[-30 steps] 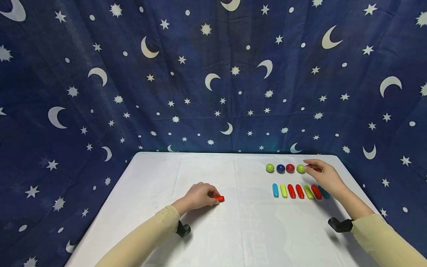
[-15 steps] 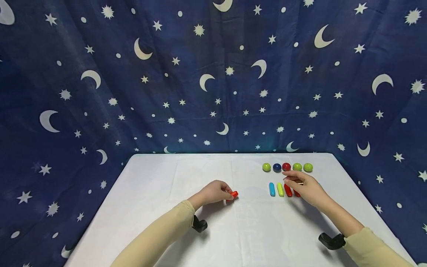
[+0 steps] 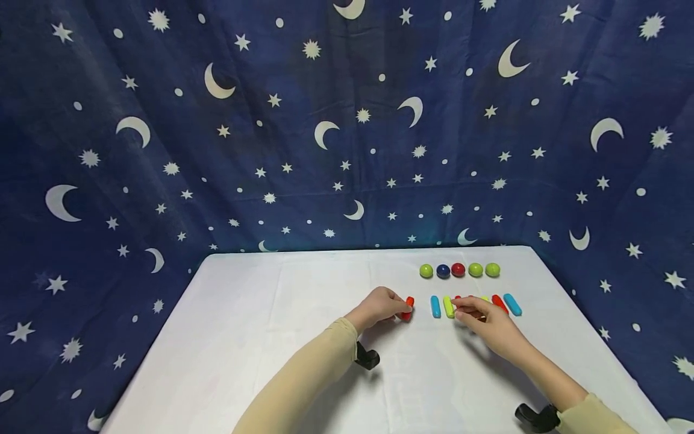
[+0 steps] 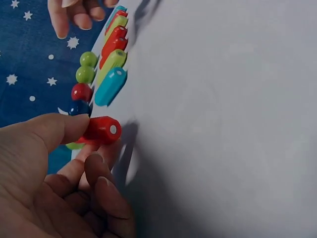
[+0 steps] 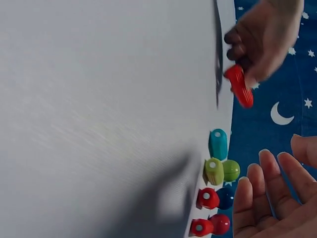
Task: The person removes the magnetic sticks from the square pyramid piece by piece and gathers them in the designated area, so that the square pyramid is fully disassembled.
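Note:
My left hand (image 3: 382, 306) pinches a short red stick (image 3: 408, 310) between thumb and fingers. In the left wrist view this red stick (image 4: 103, 130) shows a small white dot on its end. It is just left of a row of similar coloured sticks, which begins with a blue stick (image 3: 435, 306) and a yellow-green stick (image 3: 448, 307). My right hand (image 3: 496, 328) hovers over that row and hides part of several sticks. In the right wrist view the fingers of my right hand (image 5: 277, 193) are spread, with nothing between them.
Behind the sticks runs a row of glossy balls: a green ball (image 3: 426, 270), a dark blue ball (image 3: 443, 271), a red ball (image 3: 458, 269) and two more green balls (image 3: 484, 269). All lie on a white-covered table (image 3: 260, 337). A navy moon-and-star curtain (image 3: 303, 150) hangs behind.
My left hand has carried the red stick rightward, turning it more upright in the view. My right hand has moved left and nearer from the ball row, uncovering the rightmost green ball.

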A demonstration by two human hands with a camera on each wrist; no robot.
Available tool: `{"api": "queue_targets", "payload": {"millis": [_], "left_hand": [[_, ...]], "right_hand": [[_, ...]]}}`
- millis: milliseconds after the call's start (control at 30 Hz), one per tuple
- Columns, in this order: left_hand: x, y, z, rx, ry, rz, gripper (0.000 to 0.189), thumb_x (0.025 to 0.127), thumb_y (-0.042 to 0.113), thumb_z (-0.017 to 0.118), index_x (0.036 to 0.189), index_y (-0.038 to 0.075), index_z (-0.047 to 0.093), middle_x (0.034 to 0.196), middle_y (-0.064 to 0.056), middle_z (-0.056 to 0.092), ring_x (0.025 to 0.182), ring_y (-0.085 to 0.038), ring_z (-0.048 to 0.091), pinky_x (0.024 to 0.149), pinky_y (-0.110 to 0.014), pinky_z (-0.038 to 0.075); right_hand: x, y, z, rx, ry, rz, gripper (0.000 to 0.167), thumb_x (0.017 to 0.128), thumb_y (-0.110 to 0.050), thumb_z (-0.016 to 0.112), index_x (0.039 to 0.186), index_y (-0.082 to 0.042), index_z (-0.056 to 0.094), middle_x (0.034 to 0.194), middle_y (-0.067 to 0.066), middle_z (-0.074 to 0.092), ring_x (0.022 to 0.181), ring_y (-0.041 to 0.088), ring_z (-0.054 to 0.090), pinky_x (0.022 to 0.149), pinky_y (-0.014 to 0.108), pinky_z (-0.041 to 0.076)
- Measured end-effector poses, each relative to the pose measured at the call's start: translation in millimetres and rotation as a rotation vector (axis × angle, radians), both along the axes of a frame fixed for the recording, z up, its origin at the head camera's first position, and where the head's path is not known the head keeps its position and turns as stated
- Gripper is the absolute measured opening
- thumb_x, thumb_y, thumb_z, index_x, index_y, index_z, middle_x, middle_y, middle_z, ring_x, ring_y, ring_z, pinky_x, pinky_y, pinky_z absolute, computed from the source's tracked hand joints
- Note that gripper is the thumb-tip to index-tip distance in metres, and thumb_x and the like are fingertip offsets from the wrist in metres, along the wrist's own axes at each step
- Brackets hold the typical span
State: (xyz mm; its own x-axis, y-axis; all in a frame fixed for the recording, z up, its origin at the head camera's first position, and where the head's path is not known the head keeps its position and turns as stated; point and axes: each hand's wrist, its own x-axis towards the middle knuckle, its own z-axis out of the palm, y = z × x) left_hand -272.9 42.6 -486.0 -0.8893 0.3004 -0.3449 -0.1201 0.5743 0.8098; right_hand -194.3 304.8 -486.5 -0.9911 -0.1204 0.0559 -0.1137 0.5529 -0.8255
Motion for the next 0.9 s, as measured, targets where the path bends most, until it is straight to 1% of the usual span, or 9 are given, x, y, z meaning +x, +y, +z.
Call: {"api": "queue_targets", "payload": {"millis": [167,267,367,433,500,567,633,700,900], "left_hand": [[-5.9,17.5,-3.0,-0.049,0.023,0.034,0.021,0.089,0.027,0.080,0.081,0.010,0.069,0.071,-0.002,0.068,0.055,-0.011,0.050,0.052,-0.026,0.042],[-6.6,23.9,-2.2,-0.103,0.046,0.042,0.024,0.089,0.028,0.080,0.081,0.009,0.067,0.071,-0.003,0.067,0.055,-0.012,0.051,0.053,-0.025,0.042],[-7.1,28.2,-0.7,-0.168,0.065,0.045,0.028,0.088,0.030,0.080,0.078,0.008,0.066,0.067,-0.002,0.062,0.057,-0.014,0.052,0.054,-0.026,0.041],[-7.5,31.1,1.0,-0.220,0.079,0.039,0.031,0.088,0.032,0.079,0.075,0.009,0.063,0.067,-0.001,0.058,0.059,-0.016,0.052,0.055,-0.026,0.039],[-8.7,34.3,2.3,-0.269,0.097,0.017,0.035,0.088,0.034,0.079,0.069,0.010,0.062,0.062,0.000,0.054,0.056,-0.015,0.050,0.053,-0.026,0.037],[-8.6,37.1,3.8,-0.298,0.111,-0.006,0.037,0.089,0.034,0.078,0.067,0.010,0.063,0.060,0.000,0.054,0.054,-0.014,0.048,0.053,-0.026,0.036],[-8.9,39.5,3.7,-0.291,0.122,-0.021,0.037,0.090,0.033,0.078,0.065,0.010,0.063,0.057,0.001,0.054,0.052,-0.013,0.047,0.051,-0.025,0.035],[-8.0,41.5,3.7,-0.259,0.122,-0.019,0.035,0.090,0.032,0.078,0.068,0.010,0.063,0.056,0.002,0.055,0.052,-0.012,0.048,0.051,-0.024,0.036],[-3.5,46.1,2.5,-0.187,0.127,0.007,0.031,0.090,0.028,0.081,0.079,0.010,0.059,0.066,-0.001,0.064,0.058,-0.012,0.050,0.054,-0.023,0.039]], "right_hand": [[6.3,-3.4,-5.1,0.011,-0.027,-0.017,0.043,0.100,-0.032,0.068,0.135,-0.007,0.064,0.115,0.004,0.070,0.097,0.020,0.062,0.076,0.027,0.053],[7.6,-4.2,-6.0,0.025,-0.036,-0.027,0.043,0.101,-0.033,0.068,0.135,-0.007,0.064,0.116,0.004,0.069,0.098,0.019,0.061,0.076,0.027,0.052],[8.2,-4.1,-6.8,0.032,-0.041,-0.035,0.043,0.101,-0.032,0.067,0.136,-0.008,0.064,0.115,0.004,0.069,0.097,0.019,0.061,0.075,0.028,0.052],[8.1,-3.5,-8.1,0.034,-0.045,-0.041,0.042,0.101,-0.032,0.067,0.136,-0.008,0.064,0.113,0.004,0.069,0.096,0.019,0.061,0.075,0.028,0.052],[8.1,-2.6,-9.8,0.036,-0.047,-0.047,0.042,0.101,-0.031,0.067,0.136,-0.008,0.064,0.112,0.003,0.069,0.096,0.020,0.061,0.074,0.028,0.052],[8.1,-1.6,-11.9,0.037,-0.051,-0.055,0.041,0.101,-0.030,0.067,0.136,-0.008,0.064,0.111,0.003,0.069,0.095,0.020,0.061,0.074,0.027,0.052],[8.1,-1.1,-13.5,0.035,-0.057,-0.062,0.040,0.101,-0.030,0.068,0.135,-0.009,0.064,0.110,0.002,0.069,0.094,0.019,0.061,0.074,0.027,0.052],[8.0,-0.7,-14.9,0.034,-0.057,-0.059,0.041,0.101,-0.031,0.067,0.135,-0.008,0.064,0.110,0.003,0.069,0.094,0.019,0.061,0.074,0.028,0.052],[8.3,1.5,-17.5,0.027,-0.066,-0.061,0.042,0.101,-0.033,0.067,0.135,-0.009,0.064,0.111,0.003,0.069,0.095,0.019,0.061,0.075,0.028,0.052]]}}
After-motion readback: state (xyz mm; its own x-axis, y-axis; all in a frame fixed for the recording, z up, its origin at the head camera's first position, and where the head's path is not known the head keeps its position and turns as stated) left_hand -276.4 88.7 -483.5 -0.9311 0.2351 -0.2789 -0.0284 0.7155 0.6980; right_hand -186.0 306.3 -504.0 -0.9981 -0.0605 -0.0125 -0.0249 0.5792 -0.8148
